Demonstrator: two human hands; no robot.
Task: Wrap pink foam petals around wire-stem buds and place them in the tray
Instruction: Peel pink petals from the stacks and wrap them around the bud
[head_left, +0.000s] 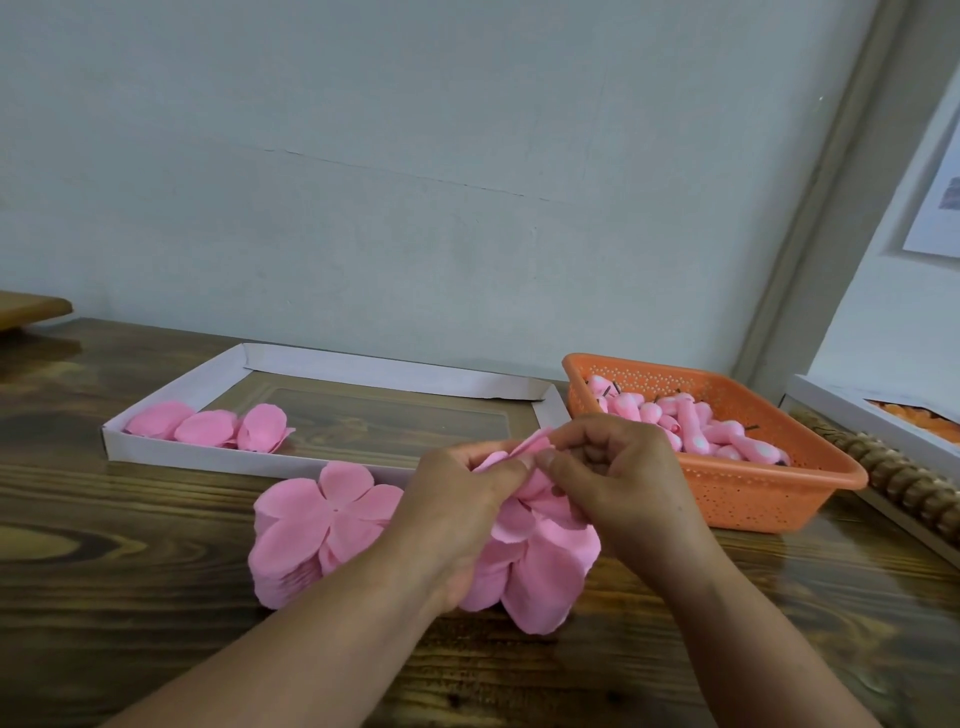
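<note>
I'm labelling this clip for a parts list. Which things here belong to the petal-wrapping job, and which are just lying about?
In the job:
petal pinched by left hand and right hand
petal stack
orange basket of buds
white tray with wrapped flowers

Lying about:
beaded wooden piece
white box
paper on the wall

My table (104, 545) is dark wood, glossy, with strong grain. The tray (208, 457) looks like matt white card. The petals (311, 525) are matt pink foam, soft-looking and smooth. The basket (753, 493) is orange plastic, perforated with small holes. Behind, the wall (415, 156) is matt pale paint.
</note>
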